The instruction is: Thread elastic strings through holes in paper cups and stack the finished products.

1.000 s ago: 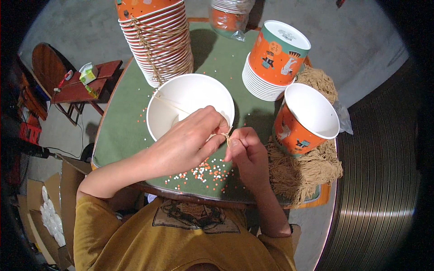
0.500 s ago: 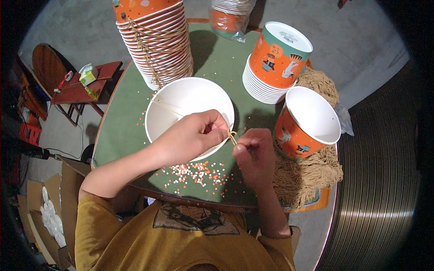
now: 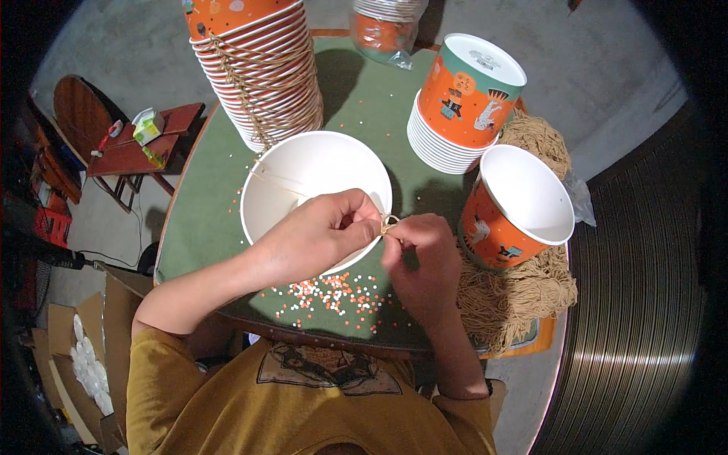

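Note:
In front of me stands a wide paper bucket, its white inside facing up. At its right rim, my left hand pinches a piece of tan twine between thumb and fingertips. My right hand grips the same twine just to the right, fingertips close to the left ones. A small loop of twine shows between the hands. Another strand runs from the bucket's left rim across its mouth. My left forearm and hand cover part of the bucket's near side.
Nested buckets with twine handles rise at the back left. An upside-down orange bucket stack stands back right, beside an upright bucket. Tan twine bundles lie at the right edge. Orange and white dots litter the green tabletop.
My right hand has moved slightly up and left, its fingertips now close against the loop. The twine ends that stuck out between the hands are now mostly covered by the right fingers.

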Demonstrator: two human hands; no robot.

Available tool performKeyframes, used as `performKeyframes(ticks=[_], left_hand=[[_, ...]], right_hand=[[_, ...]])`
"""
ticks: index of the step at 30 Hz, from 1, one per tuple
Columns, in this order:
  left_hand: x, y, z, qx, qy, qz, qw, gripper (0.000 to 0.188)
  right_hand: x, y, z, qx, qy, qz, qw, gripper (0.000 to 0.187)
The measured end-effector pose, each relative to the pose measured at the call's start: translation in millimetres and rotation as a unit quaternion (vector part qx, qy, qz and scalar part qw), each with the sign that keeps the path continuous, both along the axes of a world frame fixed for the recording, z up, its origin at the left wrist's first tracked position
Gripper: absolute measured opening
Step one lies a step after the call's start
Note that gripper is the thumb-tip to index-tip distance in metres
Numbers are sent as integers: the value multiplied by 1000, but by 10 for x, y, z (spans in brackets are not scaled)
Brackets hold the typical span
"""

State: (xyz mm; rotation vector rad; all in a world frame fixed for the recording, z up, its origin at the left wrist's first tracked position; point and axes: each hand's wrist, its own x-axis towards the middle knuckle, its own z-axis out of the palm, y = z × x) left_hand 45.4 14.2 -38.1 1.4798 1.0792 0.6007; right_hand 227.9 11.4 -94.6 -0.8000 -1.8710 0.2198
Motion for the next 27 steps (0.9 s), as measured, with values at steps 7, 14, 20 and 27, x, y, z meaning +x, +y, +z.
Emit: performKeyframes(ticks=[7,14,20,27], left_hand=[[24,-8,8,18,20,8,1000,15],[52,-51,71,63,63,11,996,20],[43,-48,60,79,97,4,992,23],[25,-45,39,109,101,6,989,21]], right_hand=[[-18,-5,17,45,-52,-37,997,32],[-4,39,15,94,-86,-61,990,33],[-50,0,29,-37,15,-18,999,19],[-48,-63,76,-260,123,56,956,15]])
